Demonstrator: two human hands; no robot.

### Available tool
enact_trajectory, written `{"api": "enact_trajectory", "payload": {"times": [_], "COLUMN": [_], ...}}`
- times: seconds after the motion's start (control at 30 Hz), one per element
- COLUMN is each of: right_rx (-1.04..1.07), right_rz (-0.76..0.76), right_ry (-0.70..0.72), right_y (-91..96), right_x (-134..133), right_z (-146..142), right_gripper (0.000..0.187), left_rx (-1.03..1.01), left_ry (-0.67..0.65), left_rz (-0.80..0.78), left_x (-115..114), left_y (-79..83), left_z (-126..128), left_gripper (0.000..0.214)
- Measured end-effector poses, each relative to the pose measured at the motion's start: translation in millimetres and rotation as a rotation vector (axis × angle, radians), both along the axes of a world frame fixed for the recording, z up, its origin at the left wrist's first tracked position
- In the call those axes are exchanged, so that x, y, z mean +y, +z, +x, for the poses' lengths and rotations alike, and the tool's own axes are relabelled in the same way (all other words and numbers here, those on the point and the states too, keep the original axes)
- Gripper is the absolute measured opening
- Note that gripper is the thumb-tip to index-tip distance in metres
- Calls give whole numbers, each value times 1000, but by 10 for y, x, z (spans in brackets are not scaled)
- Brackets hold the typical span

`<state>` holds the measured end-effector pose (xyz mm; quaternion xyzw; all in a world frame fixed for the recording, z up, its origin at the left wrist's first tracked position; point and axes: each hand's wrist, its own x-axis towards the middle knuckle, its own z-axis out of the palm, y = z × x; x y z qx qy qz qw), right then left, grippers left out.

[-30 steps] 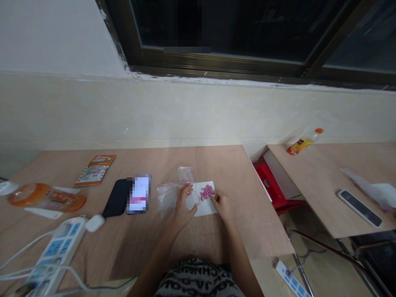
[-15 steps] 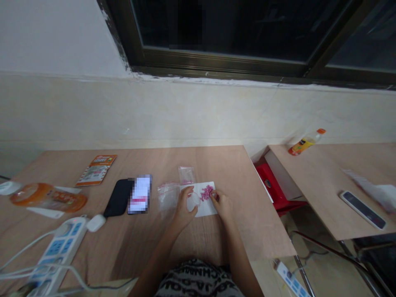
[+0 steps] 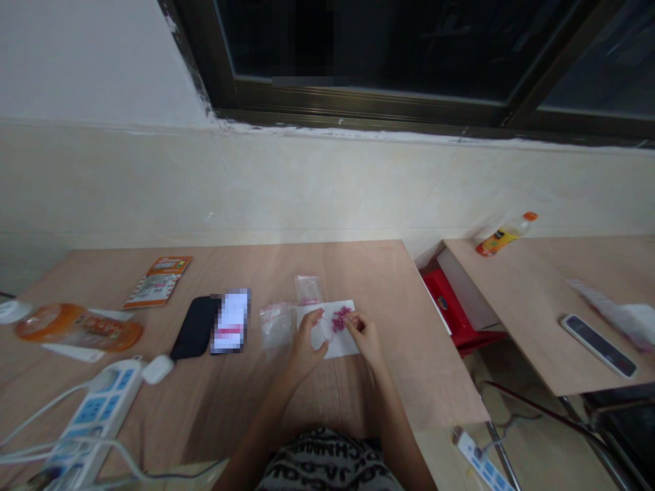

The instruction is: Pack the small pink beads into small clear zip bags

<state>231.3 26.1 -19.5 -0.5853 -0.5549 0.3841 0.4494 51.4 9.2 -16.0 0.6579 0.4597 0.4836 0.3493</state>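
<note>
A pile of small pink beads (image 3: 340, 319) lies on a white sheet of paper (image 3: 344, 349) on the wooden table. To its left, my left hand (image 3: 307, 344) curves its thumb and fingers around a translucent plastic thing (image 3: 320, 333), whose exact kind I cannot make out. My right hand (image 3: 364, 333) is at the pile's right edge, thumb and fingertips pinched together by the beads; whatever is between them is too small to see. Just left of the paper rests a clear zip bag (image 3: 276, 327). A second small zip bag (image 3: 308, 289), with some pink in it, lies behind the paper.
Further left are a lit phone (image 3: 231, 320), a black phone-like object (image 3: 195, 327), an orange packet (image 3: 158, 281), an orange drink bottle (image 3: 79, 327) on its side and a power strip (image 3: 95, 416) with cables. Another table (image 3: 552, 293) stands right, across a gap.
My right hand has shifted slightly left, further over the beads. My left hand stays around the translucent thing, with its fingers tilted a little differently.
</note>
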Motion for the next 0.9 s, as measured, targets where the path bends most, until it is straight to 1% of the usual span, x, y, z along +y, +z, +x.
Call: {"api": "enact_trajectory", "payload": {"times": [0.1,0.2,0.27,0.33,0.43,0.5,0.6,0.73,0.8,0.9], "right_rx": [82,70,34,-35,-219,-342,-483,-582,-594,-593], "right_rz": [28,27,19,0,-67,-110,-154,-194,-198,-193], "right_ry": [112,172,142,79,-19,-51,-43,-23,-20,-19], "right_y": [118,162,136,71,-58,-130,-179,-160,-142,-129], "right_x": [-26,-39,-32,-17,3,11,18,25,25,23], "right_z": [-127,-176,-137,-51,101,172,204,173,163,165], "right_gripper": [38,38,40,41,37,33,29,26,25,24], "left_rx": [3,7,6,2,-8,-20,-61,-92,-42,86], "left_ry": [-2,3,10,20,33,34,39,53,52,68], "left_rz": [-11,-6,15,33,49,53,48,67,110,210], "left_x": [2,6,9,11,14,12,3,-25,-41,-59], "left_y": [8,13,23,40,72,89,92,73,73,97], "left_z": [15,19,10,-7,-36,-46,-39,-18,-20,-35], "left_gripper": [68,68,68,67,64,63,60,56,54,53]}}
